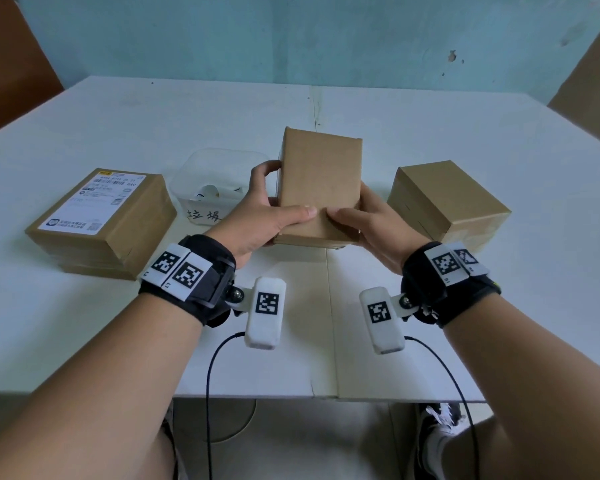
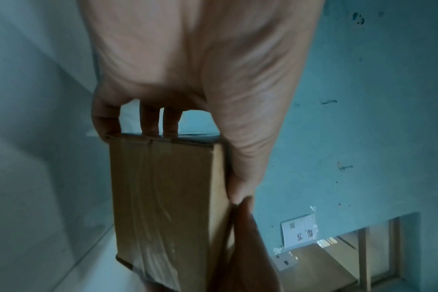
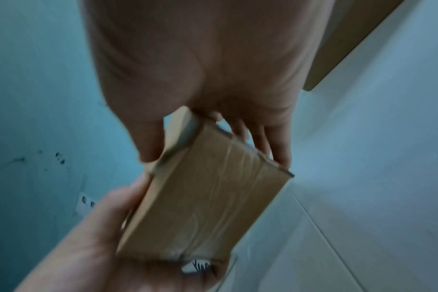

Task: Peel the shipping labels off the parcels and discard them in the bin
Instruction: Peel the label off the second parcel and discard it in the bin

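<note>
Here you hold a brown box [image 1: 321,181] above the white table [image 1: 430,306], your left hand [image 1: 267,216] and right hand [image 1: 371,223] each clamped on a side, thumbs on its bare top. The head view alone shows the clear bin [image 1: 219,188] behind your left hand, a labelled box [image 1: 101,220] with its white label [image 1: 94,199] at left and a plain box [image 1: 447,202] at right. The wrist views show tape on the held box's sides.

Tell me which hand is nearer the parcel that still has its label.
Left. The left hand grips the held parcel just right of the labelled parcel; the right hand grips that held parcel's far side, farther away.
</note>
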Tool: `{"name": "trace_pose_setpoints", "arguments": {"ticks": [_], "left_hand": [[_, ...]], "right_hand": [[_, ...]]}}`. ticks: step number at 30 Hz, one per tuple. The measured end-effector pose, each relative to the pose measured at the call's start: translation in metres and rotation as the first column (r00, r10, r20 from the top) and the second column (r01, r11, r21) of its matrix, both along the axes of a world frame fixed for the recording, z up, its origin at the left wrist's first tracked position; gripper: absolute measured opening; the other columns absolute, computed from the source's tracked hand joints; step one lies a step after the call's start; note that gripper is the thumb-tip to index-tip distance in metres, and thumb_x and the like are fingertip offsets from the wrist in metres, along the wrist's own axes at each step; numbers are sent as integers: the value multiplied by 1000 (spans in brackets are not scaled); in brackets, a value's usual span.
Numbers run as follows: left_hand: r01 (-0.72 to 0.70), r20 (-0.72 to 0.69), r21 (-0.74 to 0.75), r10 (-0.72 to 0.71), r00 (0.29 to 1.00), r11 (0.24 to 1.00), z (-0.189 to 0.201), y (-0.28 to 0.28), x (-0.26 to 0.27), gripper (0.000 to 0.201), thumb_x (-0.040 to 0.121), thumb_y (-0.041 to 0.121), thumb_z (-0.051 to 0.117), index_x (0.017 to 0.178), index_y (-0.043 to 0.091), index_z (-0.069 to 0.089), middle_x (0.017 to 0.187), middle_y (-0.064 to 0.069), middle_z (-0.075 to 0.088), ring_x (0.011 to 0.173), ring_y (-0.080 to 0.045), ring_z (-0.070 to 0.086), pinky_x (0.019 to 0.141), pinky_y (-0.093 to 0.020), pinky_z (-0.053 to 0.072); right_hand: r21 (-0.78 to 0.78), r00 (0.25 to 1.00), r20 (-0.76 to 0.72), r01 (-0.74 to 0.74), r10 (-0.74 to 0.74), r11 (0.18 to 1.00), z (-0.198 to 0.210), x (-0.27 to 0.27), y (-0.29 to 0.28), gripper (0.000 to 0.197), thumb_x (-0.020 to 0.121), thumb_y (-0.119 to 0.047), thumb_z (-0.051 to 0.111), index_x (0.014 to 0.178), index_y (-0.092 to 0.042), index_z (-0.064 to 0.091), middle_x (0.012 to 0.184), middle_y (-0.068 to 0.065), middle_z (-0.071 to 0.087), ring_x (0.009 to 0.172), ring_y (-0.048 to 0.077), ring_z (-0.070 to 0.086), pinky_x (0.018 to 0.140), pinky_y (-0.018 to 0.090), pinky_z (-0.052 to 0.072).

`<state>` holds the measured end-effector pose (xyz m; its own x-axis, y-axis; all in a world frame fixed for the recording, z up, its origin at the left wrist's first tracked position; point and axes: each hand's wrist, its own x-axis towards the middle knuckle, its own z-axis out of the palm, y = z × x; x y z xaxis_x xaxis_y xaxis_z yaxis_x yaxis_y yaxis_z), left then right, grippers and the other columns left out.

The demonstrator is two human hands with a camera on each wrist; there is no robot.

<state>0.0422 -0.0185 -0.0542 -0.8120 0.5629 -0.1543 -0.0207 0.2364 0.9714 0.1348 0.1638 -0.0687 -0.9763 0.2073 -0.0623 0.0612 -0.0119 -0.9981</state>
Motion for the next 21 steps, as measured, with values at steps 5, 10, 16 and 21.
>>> {"name": "trace_pose_setpoints", "arguments": {"ticks": [5, 10, 16, 21], "left_hand": [[-24, -37, 17, 25, 999, 1000, 0, 2, 0, 84, 74, 33, 87, 137, 50, 33, 113, -12, 69, 102, -37, 70, 80, -51, 58], [-38, -46, 58, 40, 998, 998, 2, -2, -4, 78, 80, 29, 83, 138, 50, 35, 112, -9, 68, 93, -22, 70, 69, -30, 53], [-36, -112, 64, 43, 993, 997, 3, 4, -1, 80, 80, 33, 82, 142, 51, 35, 116, -4, 67, 101, -16, 69, 79, -29, 51], [-91, -151, 89, 104, 983, 992, 7, -1, 1, 77, 72, 45, 80, 139, 55, 41, 118, 2, 68, 108, -17, 67, 90, -39, 55]], "right_hand": [[-62, 999, -33, -25, 23, 998, -3, -4, 1, 53, 104, -12, 66, 152, -13, 45, 140, 9, 68, 125, 24, 69, 97, 32, 60], [-151, 987, -40, -161, 157, 975, 9, 0, 16, 58, 100, -5, 59, 155, -18, 45, 147, 14, 63, 137, 34, 61, 101, 37, 58], [-153, 994, -101, 14, -30, 988, -3, -7, -6, 50, 108, -25, 61, 155, -23, 45, 143, 4, 68, 127, 22, 69, 98, 36, 58], [-195, 988, -99, -139, 121, 971, 3, -10, 6, 66, 97, -14, 67, 158, -20, 42, 152, 14, 59, 137, 34, 61, 107, 46, 56]]}}
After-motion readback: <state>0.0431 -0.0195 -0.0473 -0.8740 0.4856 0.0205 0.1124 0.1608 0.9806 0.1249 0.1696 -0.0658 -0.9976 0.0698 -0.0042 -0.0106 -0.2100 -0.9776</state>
